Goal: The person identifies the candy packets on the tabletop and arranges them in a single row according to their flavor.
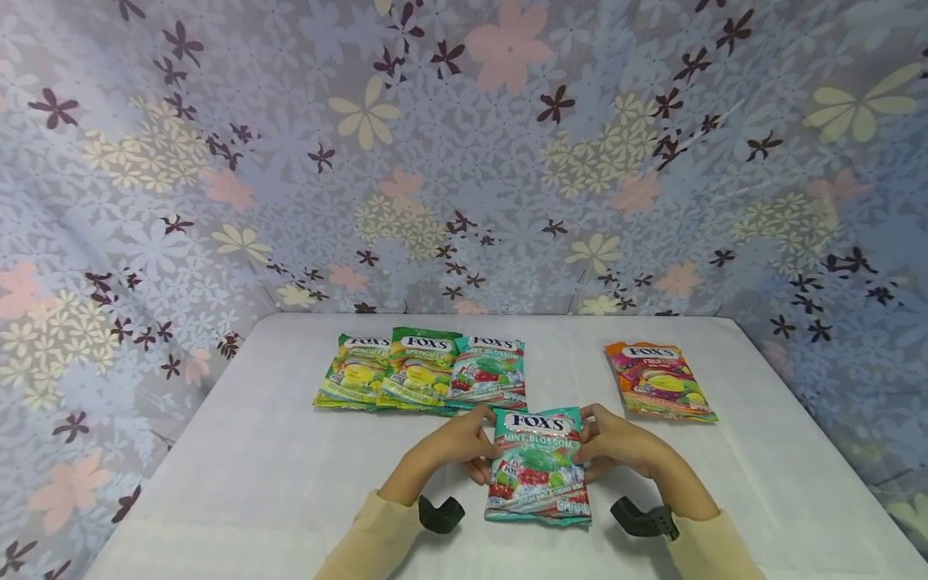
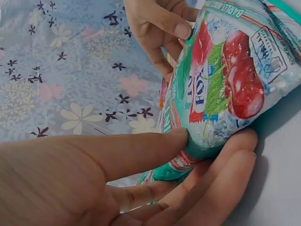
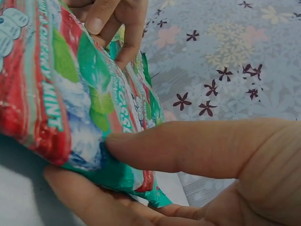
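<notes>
A teal Fox's Mint Blossom candy bag (image 1: 538,467) is gripped between both hands at the front middle of the table. My left hand (image 1: 464,441) pinches its left edge, thumb on the printed front and fingers (image 2: 221,188) behind. On the opposite edge my right hand (image 1: 616,445) pinches the same way, its thumb (image 3: 178,146) lying on the front. Cherries and ice cubes are printed on the bag. Just behind its top edge lies a second Mint Blossom bag (image 1: 489,372), upright to the head view.
Two green-and-yellow Spring Tea bags (image 1: 420,370) lie left of the second Mint Blossom bag, overlapping one another. An orange-and-red Fruits bag (image 1: 661,382) lies alone at the right. A white cloth covers the table (image 1: 275,483); a flowered curtain (image 1: 464,161) hangs behind and at both sides.
</notes>
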{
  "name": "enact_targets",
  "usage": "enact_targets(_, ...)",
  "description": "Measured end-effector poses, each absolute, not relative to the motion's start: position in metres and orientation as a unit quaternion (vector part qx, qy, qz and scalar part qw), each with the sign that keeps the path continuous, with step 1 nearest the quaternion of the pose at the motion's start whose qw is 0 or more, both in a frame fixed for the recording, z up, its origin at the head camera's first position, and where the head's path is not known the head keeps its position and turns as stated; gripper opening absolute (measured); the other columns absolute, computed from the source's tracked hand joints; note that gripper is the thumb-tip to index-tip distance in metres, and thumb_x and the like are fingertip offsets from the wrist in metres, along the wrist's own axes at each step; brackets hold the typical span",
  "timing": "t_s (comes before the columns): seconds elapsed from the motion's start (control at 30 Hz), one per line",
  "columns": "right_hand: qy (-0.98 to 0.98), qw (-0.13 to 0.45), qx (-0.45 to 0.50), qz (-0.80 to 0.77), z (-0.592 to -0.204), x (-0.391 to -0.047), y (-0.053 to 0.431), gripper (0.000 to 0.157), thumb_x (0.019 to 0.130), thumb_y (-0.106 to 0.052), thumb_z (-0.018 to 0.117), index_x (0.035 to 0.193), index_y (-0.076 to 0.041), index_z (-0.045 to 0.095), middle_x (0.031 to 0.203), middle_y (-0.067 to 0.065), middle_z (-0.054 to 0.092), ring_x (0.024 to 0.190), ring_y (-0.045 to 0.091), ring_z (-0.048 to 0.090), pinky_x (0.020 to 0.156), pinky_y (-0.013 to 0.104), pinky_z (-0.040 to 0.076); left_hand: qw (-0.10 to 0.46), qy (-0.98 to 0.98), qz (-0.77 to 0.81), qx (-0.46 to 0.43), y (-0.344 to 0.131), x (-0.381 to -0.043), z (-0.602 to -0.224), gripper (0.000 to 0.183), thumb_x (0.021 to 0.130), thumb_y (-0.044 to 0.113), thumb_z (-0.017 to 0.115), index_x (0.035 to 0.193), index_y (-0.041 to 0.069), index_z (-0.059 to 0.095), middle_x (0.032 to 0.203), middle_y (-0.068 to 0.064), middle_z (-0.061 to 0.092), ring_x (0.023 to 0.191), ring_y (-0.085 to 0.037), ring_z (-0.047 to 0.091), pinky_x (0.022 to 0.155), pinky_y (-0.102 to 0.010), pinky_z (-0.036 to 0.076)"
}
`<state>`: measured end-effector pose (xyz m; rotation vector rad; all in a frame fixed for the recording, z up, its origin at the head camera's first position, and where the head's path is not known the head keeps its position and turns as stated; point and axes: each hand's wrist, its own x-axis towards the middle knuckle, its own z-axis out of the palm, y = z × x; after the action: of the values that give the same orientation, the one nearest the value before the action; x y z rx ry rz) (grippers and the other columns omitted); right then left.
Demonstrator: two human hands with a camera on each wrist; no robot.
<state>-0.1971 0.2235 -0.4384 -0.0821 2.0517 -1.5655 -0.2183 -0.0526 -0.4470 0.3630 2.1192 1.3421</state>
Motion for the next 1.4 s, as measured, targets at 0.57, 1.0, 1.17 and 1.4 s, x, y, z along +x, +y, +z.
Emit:
enact_targets(0.57,0.761,0.265,-0.057,-0.589,-0.432,-0.2,0.229,0.078,0.081,0.005,0.069,0.138,0.008,0.015,0.103,0.021,0.057,0.087,0.027,0.063,0.07,0.042,0.056,0.329,0.767,0.529,0.155,-0.054,-0.219,-0.448,0.044,0.096,0.007,0.059,0.131,0.006,0.032,0.07,-0.021,0.067,0.049,-0.018,0.061,0.054,-0.032,0.054)
enact_targets(1.0,0.768,0.227,-0.046,-0.597,-0.423,-0.202,0.226,0.075,0.079,0.001,0.072,0.136,0.004,0.023,0.102,0.017,0.052,0.086,0.026,0.062,0.069,0.042,0.056,0.282,0.76,0.556,0.185,-0.057,-0.222,-0.441,0.049,0.096,0.006,0.058,0.133,0.005,0.026,0.068,-0.014,0.065,0.053,-0.021,0.06,0.057,-0.036,0.054)
enact_targets(1.17,0.758,0.222,-0.069,-0.609,-0.421,-0.202,0.227,0.073,0.08,0.0,0.071,0.135,0.003,0.023,0.103,0.018,0.056,0.087,0.028,0.063,0.07,0.044,0.056,0.266,0.761,0.557,0.2,-0.056,-0.224,-0.442,0.047,0.097,0.006,0.058,0.131,0.007,0.026,0.066,-0.012,0.063,0.053,-0.02,0.06,0.059,-0.036,0.054)
enact_targets(1.4,0.757,0.209,-0.083,-0.613,-0.413,-0.2,0.228,0.071,0.082,-0.001,0.069,0.136,0.002,0.022,0.102,0.017,0.057,0.088,0.028,0.064,0.072,0.043,0.056,0.256,0.77,0.55,0.199,-0.056,-0.223,-0.439,0.046,0.097,0.008,0.058,0.129,0.01,0.025,0.068,-0.013,0.064,0.056,-0.024,0.062,0.06,-0.037,0.054)
